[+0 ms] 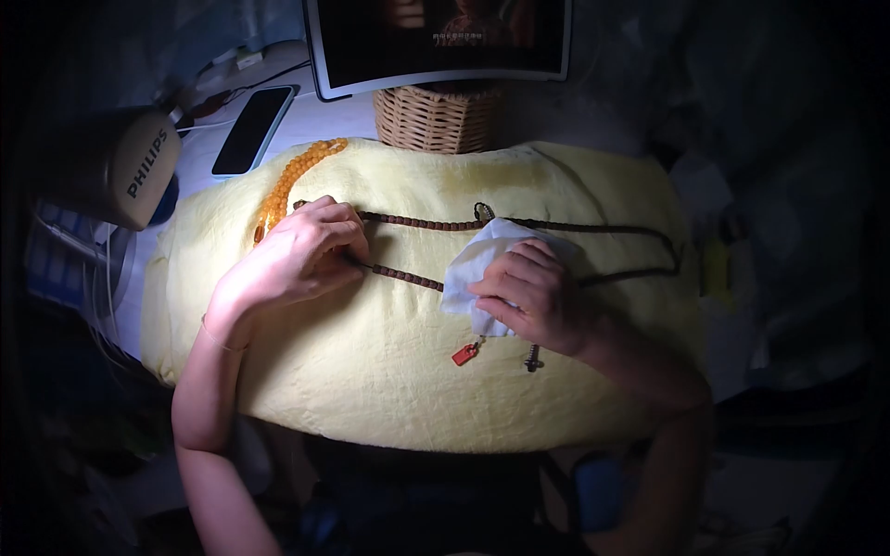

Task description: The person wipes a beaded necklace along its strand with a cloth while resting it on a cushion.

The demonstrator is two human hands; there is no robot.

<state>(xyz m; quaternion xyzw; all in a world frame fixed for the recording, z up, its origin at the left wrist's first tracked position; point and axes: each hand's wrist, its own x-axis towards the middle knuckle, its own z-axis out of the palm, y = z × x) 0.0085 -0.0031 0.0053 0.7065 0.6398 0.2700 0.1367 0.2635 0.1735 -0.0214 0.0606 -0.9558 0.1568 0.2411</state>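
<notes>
A long loop of dark brown beads lies across a pale yellow cloth-covered cushion. At its left end my left hand is closed on the strand, with the fingertips curled out of sight. My right hand pinches a white cloth that lies over the lower strand, hiding part of it. Just above the cloth, a small metal ornament sits on the upper strand. A red tag and a small dark metal pendant hang below the cloth.
Orange beads lie at the cushion's upper left. Behind are a phone, a wicker basket and a screen. A PHILIPS device with white cables stands at the left.
</notes>
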